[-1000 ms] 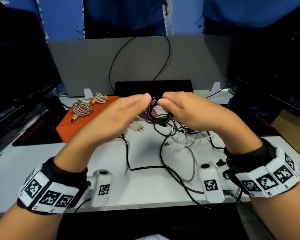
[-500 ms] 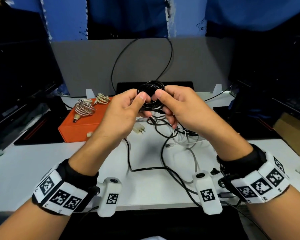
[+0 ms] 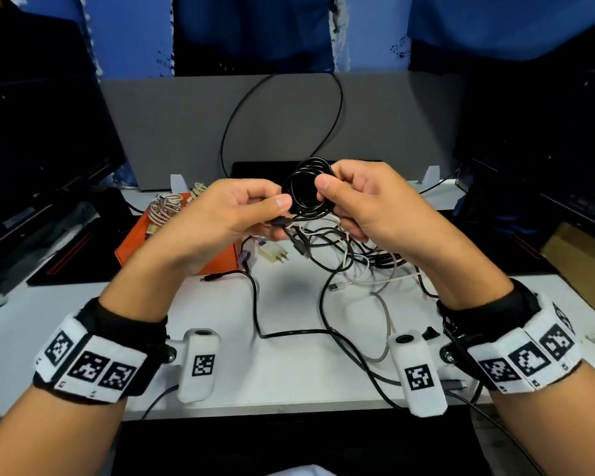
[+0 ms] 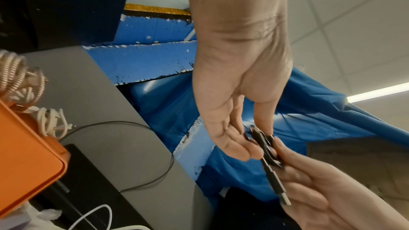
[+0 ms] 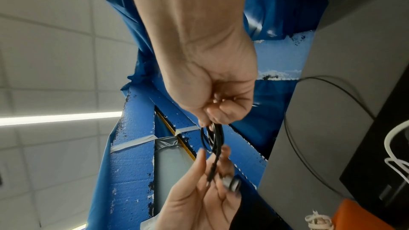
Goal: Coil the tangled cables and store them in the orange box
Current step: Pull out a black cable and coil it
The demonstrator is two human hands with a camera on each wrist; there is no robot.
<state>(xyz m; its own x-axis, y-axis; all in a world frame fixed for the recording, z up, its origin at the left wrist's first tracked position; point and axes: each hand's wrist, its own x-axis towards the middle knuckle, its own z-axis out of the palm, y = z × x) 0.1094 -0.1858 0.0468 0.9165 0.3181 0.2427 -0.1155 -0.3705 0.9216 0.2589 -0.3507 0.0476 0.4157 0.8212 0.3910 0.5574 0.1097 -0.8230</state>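
Note:
Both hands hold a small coil of black cable (image 3: 306,188) up above the table's middle. My right hand (image 3: 327,187) pinches the coil's right side between thumb and fingers. My left hand (image 3: 282,209) pinches its lower left, where the cable's plug end (image 4: 277,185) sticks out. The same coil (image 5: 213,139) shows edge-on in the right wrist view. The orange box (image 3: 136,242) lies at the left rear, with two coiled pale cables (image 3: 167,206) on it. A tangle of black and white cables (image 3: 358,266) lies on the table under my hands.
A white charger plug (image 3: 273,254) lies beside the box. A grey board (image 3: 289,128) stands at the back with a black cable looping over it. A black cable (image 3: 289,333) trails toward the front edge. Dark monitors flank both sides.
The coil has been lifted a little and turned. My left hand went from lying flat beside it to pinching its lower left with the plug end.

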